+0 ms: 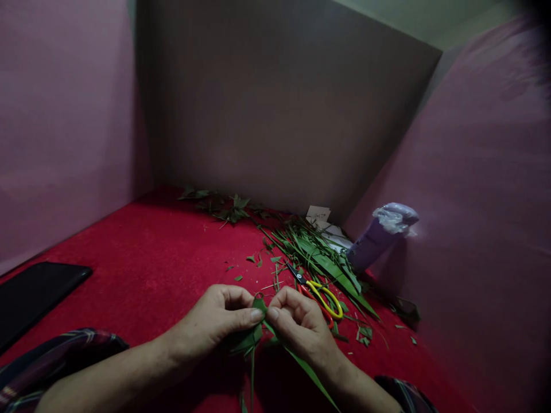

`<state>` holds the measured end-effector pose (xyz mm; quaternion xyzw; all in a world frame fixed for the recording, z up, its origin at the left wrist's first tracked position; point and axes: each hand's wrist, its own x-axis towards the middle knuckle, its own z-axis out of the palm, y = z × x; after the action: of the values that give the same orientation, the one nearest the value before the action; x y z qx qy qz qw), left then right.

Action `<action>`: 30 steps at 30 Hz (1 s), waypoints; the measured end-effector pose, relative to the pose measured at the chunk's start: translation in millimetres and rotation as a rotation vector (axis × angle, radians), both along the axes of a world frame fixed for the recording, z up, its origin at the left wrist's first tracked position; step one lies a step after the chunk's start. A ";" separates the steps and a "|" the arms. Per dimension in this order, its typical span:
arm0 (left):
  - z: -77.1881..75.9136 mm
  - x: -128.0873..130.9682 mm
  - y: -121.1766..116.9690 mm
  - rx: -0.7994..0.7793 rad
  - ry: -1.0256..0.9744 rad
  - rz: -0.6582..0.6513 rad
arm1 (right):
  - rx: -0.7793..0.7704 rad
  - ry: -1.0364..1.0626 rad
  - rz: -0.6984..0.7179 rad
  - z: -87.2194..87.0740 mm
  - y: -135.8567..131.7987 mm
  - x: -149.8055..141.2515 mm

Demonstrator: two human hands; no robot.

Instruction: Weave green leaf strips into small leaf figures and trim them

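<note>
Between my hands is a folded green leaf piece (258,307) with a small curled loop at its top and thin strands hanging below. My left hand (221,314) pinches it between thumb and forefinger. My right hand (297,318) is closed at its right edge, thumb and forefinger pressed on a long green leaf strip (307,370) that trails down to the lower right. Just beyond my right hand lie scissors (321,298) with one yellow and one red handle, their dark blades pointing away to the left.
A heap of long green leaves (322,258) lies behind the scissors, with cut scraps around. Leafy sprigs (235,209) line the back wall. A purple container (374,244) with clear plastic leans at right. A black flat device (41,292) rests at left on the red cloth (150,246).
</note>
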<state>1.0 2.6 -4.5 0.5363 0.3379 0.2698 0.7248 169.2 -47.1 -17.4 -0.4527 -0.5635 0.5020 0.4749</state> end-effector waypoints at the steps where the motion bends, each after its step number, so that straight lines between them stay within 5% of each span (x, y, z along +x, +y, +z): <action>1: 0.1 0.1 0.1 0.001 0.005 0.001 | -0.003 -0.004 -0.003 0.6 -0.3 0.1; 30: 0.9 -3.1 0.9 -0.069 -0.038 0.020 | 0.013 -0.100 -0.040 2.2 3.0 1.1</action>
<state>-2.1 3.5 -3.6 0.5022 0.3385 0.2754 0.7466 170.3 -44.1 -15.2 -0.4852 -0.5807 0.4655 0.4590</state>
